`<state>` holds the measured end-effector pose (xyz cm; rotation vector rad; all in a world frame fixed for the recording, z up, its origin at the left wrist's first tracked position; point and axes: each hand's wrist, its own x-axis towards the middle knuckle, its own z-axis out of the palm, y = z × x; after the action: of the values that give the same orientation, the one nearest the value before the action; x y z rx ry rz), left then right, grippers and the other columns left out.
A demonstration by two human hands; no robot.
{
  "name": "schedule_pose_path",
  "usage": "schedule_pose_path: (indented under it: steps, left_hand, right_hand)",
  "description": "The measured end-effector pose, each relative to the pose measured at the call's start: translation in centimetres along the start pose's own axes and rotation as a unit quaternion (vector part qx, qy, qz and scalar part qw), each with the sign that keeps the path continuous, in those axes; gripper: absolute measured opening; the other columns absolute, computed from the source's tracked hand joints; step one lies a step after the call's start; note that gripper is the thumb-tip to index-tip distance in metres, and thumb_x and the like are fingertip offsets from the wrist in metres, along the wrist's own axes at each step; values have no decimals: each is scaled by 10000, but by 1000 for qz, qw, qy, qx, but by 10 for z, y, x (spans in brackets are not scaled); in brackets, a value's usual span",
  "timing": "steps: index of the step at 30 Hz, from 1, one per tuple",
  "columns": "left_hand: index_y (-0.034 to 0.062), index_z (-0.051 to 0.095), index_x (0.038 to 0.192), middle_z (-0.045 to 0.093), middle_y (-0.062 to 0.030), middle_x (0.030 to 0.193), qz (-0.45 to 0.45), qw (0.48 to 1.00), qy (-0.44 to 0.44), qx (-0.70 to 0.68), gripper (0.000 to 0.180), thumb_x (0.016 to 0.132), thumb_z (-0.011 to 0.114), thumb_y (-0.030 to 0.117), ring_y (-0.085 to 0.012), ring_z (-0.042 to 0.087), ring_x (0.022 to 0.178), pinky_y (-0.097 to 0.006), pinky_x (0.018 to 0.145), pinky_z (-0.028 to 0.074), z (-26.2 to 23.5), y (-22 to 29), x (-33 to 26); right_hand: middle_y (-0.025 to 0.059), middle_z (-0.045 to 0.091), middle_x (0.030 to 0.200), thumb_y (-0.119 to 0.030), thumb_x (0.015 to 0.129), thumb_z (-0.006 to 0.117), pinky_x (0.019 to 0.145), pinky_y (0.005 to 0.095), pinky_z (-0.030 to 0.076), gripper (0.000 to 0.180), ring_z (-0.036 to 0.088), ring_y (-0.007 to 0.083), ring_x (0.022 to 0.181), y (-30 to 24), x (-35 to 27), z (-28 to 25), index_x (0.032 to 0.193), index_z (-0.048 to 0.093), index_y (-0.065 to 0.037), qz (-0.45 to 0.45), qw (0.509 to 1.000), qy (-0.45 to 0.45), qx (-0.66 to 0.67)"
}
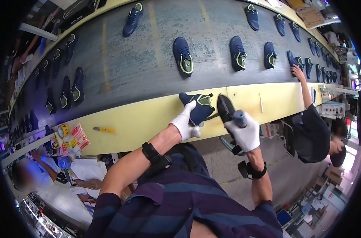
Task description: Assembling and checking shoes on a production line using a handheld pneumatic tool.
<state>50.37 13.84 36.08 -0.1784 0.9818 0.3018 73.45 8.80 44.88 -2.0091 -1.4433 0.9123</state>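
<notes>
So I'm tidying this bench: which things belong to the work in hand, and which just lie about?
In hand:
- left hand gripping navy shoe
- right hand gripping a grey-handled tool beside the shoe's black sole

Lying about:
- yellow knife
- tape roll
- red packets
- shoes on the belt

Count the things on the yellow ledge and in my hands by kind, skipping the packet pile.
navy shoe, in left hand: 1
dark tool, in right hand: 1
tape roll: 1
yellow-handled knife: 1
white stick: 1
total: 5
</notes>
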Motion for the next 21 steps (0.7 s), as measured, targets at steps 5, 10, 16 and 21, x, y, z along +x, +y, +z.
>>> schedule_pose_path:
  steps: [5, 10, 16, 21]
  left_hand:
    - [135, 644, 1112, 595, -77, 770, 91, 994, 24, 62, 605, 996, 545, 720, -190, 458, 456, -379, 574, 500, 7, -4, -10]
    - [155, 675, 1097, 613, -91, 792, 21, 991, -103, -80, 617, 1038, 452, 728, -145, 389, 426, -350, 519, 428, -66, 30, -31]
    - [22, 632, 1195, 615, -83, 831, 144, 962, -187, -140, 793, 1008, 454, 772, -133, 371, 405, -347, 469, 402, -174, 113, -40]
    - [36, 606, 1282, 605, -77, 838, 240, 930, -134, -243, 790, 1001, 495, 766, -150, 486, 589, -328, 644, 408, -272, 214, -1]
  right_hand:
    - [158, 758, 835, -278, 805, 917, 750, 381, 596, 355, 756, 278, 747, -20, 5, 23, 986, 739, -30, 25, 997, -66, -8]
    - [142, 806, 981, -274, 853, 867, 867, 349, 589, 418, 770, 199, 905, 41, 63, 23, 1154, 763, -4, 114, 993, -38, -10]
    - [252, 755, 1036, -429, 902, 781, 904, 474, 558, 510, 737, 417, 996, 201, 137, 38, 1114, 656, 18, 204, 965, -40, -157]
    - [270, 754, 1054, -471, 891, 803, 907, 520, 556, 616, 720, 483, 1011, 247, 161, 22, 1201, 629, 32, 230, 956, -2, -184]
